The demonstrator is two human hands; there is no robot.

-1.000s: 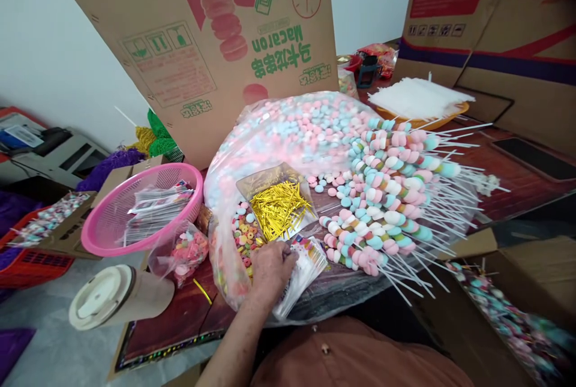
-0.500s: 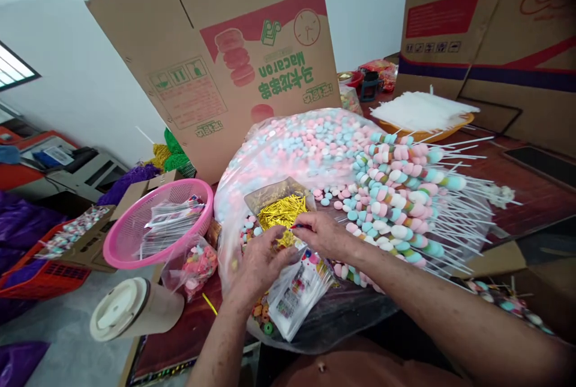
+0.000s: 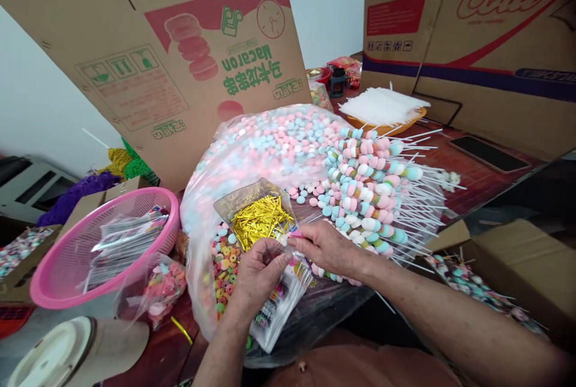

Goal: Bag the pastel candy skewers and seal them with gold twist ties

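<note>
Pale wall (image 3: 326,21) and big cardboard boxes (image 3: 112,75) stand behind your dark red table (image 3: 472,192); use the clear holder (image 3: 252,191) with gold ties (image 3: 263,219) to find things. Far left of it, on your side, is a paper cup (image 3: 119,351). Left of it too is a pink basket (image 3: 67,249) with flat packets (image 3: 130,237) in it. Closer on that side sits a little bag of sweets (image 3: 164,285). Your left hand (image 3: 258,270) is just in front of the holder, thumb and fingers close together; I can't tell if they pinch anything. A pile of packets (image 3: 283,303) lies by that hand, in front of the holder and a bit right. Your right hand (image 3: 324,246), at the holder's right front corner, pinches a small pink piece (image 3: 296,233), maybe one packet's end. Farther right of the holder lie many candy sticks (image 3: 369,177). It looks like you are busy with one packet, and the next move seems to call for gentle fingertips, because thin plastic can slip or stick.
</note>
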